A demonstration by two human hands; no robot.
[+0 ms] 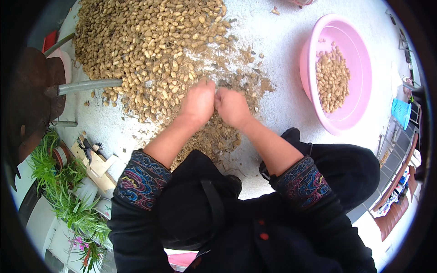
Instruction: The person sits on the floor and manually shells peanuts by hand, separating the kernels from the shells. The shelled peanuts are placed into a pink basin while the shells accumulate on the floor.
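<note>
My left hand [198,101] and my right hand [232,105] meet over the near edge of a large heap of unshelled peanuts [146,44]. Fingers of both hands are curled close together at their tips; anything between them is hidden or too blurred to tell. Beneath and just nearer to me lies brown debris [211,140] of stems, soil and bits of shell. To the right, a pink plastic basin [358,75] holds a smaller pile of peanuts [333,80], visibly cleaner than those on the floor.
A metal-legged stool or chair [90,86] stands at the left, one leg reaching the heap. Potted green plants [75,198] and cardboard pieces [99,169] lie lower left. My bent knee [355,170] is below the basin. A blue plastic basket [401,112] is at far right.
</note>
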